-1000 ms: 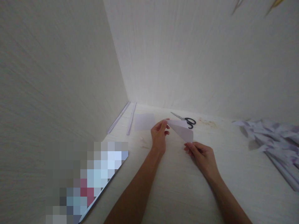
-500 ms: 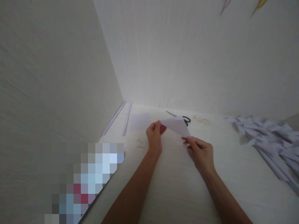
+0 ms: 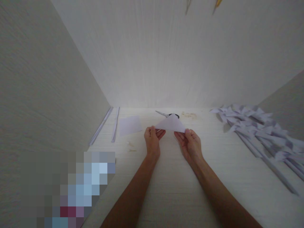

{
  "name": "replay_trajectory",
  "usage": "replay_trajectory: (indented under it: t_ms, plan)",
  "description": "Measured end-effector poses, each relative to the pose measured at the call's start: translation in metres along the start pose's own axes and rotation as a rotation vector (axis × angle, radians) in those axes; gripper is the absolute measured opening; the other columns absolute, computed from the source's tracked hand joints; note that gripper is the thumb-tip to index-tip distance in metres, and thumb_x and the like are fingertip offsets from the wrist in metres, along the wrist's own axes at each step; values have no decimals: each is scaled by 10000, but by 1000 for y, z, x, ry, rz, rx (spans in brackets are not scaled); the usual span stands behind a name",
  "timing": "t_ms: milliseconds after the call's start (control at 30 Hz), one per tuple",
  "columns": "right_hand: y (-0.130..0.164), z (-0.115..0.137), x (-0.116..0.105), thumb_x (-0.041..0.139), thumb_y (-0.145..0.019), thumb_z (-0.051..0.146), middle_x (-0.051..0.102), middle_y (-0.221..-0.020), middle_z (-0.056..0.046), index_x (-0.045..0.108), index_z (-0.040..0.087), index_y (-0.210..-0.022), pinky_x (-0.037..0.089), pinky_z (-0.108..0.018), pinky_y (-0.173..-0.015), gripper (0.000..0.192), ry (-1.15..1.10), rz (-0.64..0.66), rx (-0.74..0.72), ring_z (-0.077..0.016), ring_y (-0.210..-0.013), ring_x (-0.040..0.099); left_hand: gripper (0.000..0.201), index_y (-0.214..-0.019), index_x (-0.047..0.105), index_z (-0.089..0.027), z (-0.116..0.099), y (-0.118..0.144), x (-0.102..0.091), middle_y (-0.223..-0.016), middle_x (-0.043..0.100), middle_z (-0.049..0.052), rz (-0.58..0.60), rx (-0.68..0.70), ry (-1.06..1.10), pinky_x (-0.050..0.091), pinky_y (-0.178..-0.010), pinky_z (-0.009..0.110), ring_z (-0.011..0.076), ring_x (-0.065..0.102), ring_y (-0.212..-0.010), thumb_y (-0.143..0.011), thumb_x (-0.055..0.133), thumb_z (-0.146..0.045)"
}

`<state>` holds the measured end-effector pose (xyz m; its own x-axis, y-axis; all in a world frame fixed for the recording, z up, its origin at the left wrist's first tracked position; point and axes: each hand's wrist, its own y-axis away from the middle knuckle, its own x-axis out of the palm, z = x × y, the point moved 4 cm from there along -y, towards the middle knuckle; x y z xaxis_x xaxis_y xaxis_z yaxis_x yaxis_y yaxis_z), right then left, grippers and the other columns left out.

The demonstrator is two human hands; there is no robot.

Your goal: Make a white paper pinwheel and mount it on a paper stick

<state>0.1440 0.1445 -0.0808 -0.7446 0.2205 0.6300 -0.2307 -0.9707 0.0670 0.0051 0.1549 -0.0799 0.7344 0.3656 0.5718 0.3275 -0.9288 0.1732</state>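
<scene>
Pale tabletop (image 3: pixel 171 190) | left hand (image 3: pixel 152 142), right hand (image 3: pixel 190 144) each pinching folded paper triangle (image 3: pixel 171 124) (by its corners) | scissors (image 3: pixel 163 113) behind

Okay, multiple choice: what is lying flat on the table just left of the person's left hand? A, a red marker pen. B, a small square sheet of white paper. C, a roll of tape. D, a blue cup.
B: a small square sheet of white paper lies flat on the pale wooden table, just left of the left hand, with thin white paper strips beyond it.
</scene>
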Motion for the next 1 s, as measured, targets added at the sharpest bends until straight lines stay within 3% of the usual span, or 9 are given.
replay_trajectory:
  t_ms: [167, 367, 500, 767, 1000]
  plan:
    - [-5, 8, -9, 617, -658, 319, 660, -637, 21, 410, 198, -599, 509, -313, -733, 248, 0, -83, -74, -131, -688, 640, 183, -689, 375, -171, -10, -7, -6, -718, 647, 68, -22, 49, 9, 462, -689, 324, 154, 626, -692, -772, 398, -333]
    - [0, 7, 1, 653, -612, 315, 636, -583, 42, 393, 191, -577, 518, -294, -688, 290, 55, -18, -67, -112, -602, 630, 372, -725, 464, -145, -5, -3, 7, -628, 620, 52, 151, -89, -40, 475, -544, 272, 167, 623, -593, -719, 399, -512]
    - [1, 7, -2, 633, -632, 303, 613, -577, 50, 399, 184, -577, 521, -259, -641, 268, 103, -33, -84, -94, -577, 616, 290, -724, 476, -151, -11, -4, 7, -575, 593, 10, 211, 22, -227, 452, -466, 219, 139, 601, -518, -652, 551, -422]
    - [3, 13, -6, 605, -649, 242, 563, -506, 59, 436, 178, -605, 414, -144, -418, 186, 247, -73, -120, -54, -451, 519, 217, -746, 487, -161, -22, -6, 4, -464, 527, -43, 265, 191, -390, 330, -327, 149, 52, 443, -345, -665, 551, -352]
    - [4, 15, -4, 578, -649, 181, 508, -467, 78, 438, 206, -683, 298, -140, -347, 146, 263, 12, -157, -51, -386, 413, 164, -780, 529, -160, -25, -8, 0, -389, 501, -66, 275, 124, -377, 274, -303, 140, 39, 378, -297, -658, 549, -269]
